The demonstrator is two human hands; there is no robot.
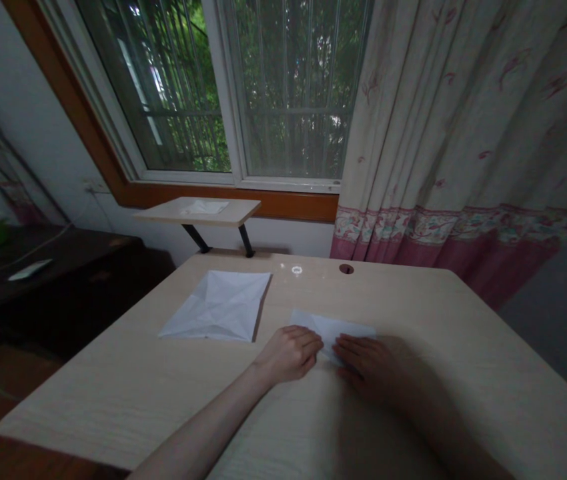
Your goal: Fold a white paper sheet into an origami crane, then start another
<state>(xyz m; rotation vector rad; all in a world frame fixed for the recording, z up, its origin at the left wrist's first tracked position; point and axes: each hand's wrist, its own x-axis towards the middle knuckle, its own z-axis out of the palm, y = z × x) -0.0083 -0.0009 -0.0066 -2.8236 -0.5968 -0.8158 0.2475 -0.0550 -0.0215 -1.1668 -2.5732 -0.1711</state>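
Currently, the smaller white paper (pixel 331 327) lies on the worktop (pixel 113 387); the left hand (pixel 291 353) rests curled at its left side, the right hand (pixel 369 363), straighter, lies across its right; whether either pinches it, I cannot tell; a larger creased sheet (pixel 218 307) lies apart, farther left.

- White paper (pixel 332 327): thin sheet, lying flat.
- Position: beneath the fingers of the left hand (pixel 289 353) and right hand (pixel 372 365), showing between them.
- Far edge: beyond both hands; near outline partly hidden.
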